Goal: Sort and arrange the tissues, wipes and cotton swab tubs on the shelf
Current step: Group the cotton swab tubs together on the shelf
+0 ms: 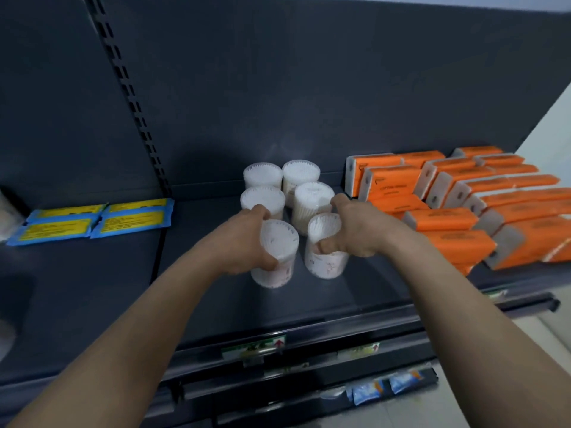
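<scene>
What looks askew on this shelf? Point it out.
The orange tissue packs on the right are jumbled: they lean at mixed angles and overlap instead of standing in rows. The cotton swab tubs stand upright in two columns, and the blue and yellow wipe packs lie flat, side by side.

You have one view only, from the camera on your head, so no second view overlaps it. It looks forward and steeply down onto the dark shelf (92, 273) from close in front, near enough that both your forearms run up from the bottom corners to the middle of the picture. The wide lens bends the shelf's front rail (309, 332) and tilts the dark back panel (309, 88), which fills the upper half. The slotted upright (129, 100) slants across the upper left. At the far right edge a strip of pale wall (553, 125) shows, and lower shelf edges (309, 381) run along the bottom.
</scene>
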Demonstrator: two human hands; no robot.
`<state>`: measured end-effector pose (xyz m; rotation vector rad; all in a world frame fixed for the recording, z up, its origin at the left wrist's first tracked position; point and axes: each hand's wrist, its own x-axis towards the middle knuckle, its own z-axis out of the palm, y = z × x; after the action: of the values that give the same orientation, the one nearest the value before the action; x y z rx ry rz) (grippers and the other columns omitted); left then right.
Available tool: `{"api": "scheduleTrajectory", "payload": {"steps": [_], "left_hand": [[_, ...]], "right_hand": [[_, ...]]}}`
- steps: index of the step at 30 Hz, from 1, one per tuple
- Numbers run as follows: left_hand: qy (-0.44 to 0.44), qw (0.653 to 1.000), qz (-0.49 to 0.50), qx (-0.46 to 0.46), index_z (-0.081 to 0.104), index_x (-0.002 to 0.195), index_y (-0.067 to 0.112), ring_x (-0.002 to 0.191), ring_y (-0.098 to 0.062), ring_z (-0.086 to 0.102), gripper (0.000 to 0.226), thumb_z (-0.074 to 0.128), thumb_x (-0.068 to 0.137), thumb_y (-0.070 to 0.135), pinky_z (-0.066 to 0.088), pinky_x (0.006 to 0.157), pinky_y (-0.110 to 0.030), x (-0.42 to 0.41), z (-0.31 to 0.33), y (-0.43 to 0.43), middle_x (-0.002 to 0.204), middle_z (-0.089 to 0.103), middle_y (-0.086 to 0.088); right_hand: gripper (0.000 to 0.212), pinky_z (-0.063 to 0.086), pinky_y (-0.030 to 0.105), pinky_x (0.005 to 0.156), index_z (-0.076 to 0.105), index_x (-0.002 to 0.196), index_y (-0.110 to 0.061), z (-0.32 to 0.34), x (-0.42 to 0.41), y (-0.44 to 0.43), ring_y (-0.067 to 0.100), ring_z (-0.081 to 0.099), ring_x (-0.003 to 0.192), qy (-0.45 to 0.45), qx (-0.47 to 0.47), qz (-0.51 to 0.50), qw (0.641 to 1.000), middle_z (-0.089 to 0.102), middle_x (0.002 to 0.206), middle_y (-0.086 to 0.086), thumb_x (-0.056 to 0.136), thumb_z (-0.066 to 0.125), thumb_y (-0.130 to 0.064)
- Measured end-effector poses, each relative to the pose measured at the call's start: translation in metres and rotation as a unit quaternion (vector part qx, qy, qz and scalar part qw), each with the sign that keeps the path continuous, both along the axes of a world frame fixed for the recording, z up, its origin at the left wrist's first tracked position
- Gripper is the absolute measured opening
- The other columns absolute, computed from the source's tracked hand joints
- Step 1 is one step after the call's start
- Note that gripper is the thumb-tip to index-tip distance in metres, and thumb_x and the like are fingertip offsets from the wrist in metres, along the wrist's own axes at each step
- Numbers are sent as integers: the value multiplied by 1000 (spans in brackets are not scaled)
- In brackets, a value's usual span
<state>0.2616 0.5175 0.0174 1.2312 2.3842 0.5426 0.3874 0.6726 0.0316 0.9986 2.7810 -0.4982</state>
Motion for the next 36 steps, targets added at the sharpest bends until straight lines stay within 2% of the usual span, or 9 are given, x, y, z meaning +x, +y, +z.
{"api": "scheduleTrajectory", "payload": {"steps": [4, 9, 13, 15, 17, 21, 27, 31, 36], "left_hand": [[-9, 999, 47, 21, 32, 133, 22, 104, -14, 49, 84, 80, 64, 30, 50, 79, -31, 3, 1, 5, 129, 43, 1], [-12, 995, 85, 44, 36, 129, 22, 104, -13, 48, 82, 82, 62, 30, 49, 84, -31, 7, -2, 9, 126, 42, 4], [-24, 990, 115, 81, 39, 130, 24, 108, -11, 47, 77, 80, 66, 32, 45, 87, -28, 12, -1, 2, 124, 43, 8], [0, 977, 154, 145, 47, 123, 23, 103, -10, 51, 58, 76, 72, 29, 44, 84, -25, 11, 4, -9, 118, 50, 8], [35, 960, 189, 201, 54, 112, 22, 98, -11, 55, 39, 71, 77, 25, 46, 85, -26, 8, 7, -25, 109, 56, 5], [63, 938, 243, 241, 56, 103, 26, 95, -8, 56, 26, 68, 80, 22, 45, 83, -18, 1, 5, -69, 102, 60, 8], [112, 911, 313, 246, 56, 94, 26, 86, -13, 60, 23, 70, 78, 17, 48, 85, -29, -18, 4, -165, 91, 62, 7], [122, 899, 347, 239, 60, 94, 17, 84, -20, 61, 18, 69, 79, 14, 49, 84, -36, -35, 5, -245, 91, 64, 1], [117, 897, 368, 215, 57, 93, 20, 85, -20, 60, 18, 67, 80, 13, 44, 77, -24, -61, 4, -326, 93, 61, 2]], "right_hand": [[84, 48, 36, 77, 37, 125, -11, -5, -8, 6, 30, 57, 102, 39, 34, -7, 999, 56, 115, 11, 66, 70, -61], [77, 47, 36, 71, 48, 116, -13, -2, -12, 19, 26, 58, 96, 35, 79, 34, 996, 59, 109, 7, 68, 60, -72], [53, 41, 38, 87, 53, 118, -11, 10, -19, 22, 26, 55, 108, 123, 120, 89, 981, 60, 116, 7, 84, 58, -51], [40, 44, 35, 85, 57, 113, -14, 14, -27, 16, 23, 56, 102, 166, 81, 141, 973, 62, 110, 4, 85, 61, -42], [38, 47, 34, 86, 58, 117, -18, 17, -35, 2, 18, 57, 102, 184, 33, 185, 965, 62, 109, 0, 85, 63, -38], [44, 43, 32, 95, 54, 126, -18, 20, -58, -39, 17, 53, 114, 200, 18, 253, 946, 58, 124, 0, 87, 62, -35], [37, 43, 36, 97, 58, 119, -17, 24, -102, -128, 18, 53, 112, 228, 6, 334, 915, 60, 120, 1, 86, 63, -33], [36, 43, 34, 94, 59, 117, -18, 23, -132, -201, 18, 53, 109, 234, 1, 364, 901, 60, 118, 0, 86, 63, -35], [41, 42, 33, 97, 55, 124, -18, 18, -164, -277, 18, 50, 118, 213, -3, 377, 901, 56, 128, 0, 87, 63, -32]]}}
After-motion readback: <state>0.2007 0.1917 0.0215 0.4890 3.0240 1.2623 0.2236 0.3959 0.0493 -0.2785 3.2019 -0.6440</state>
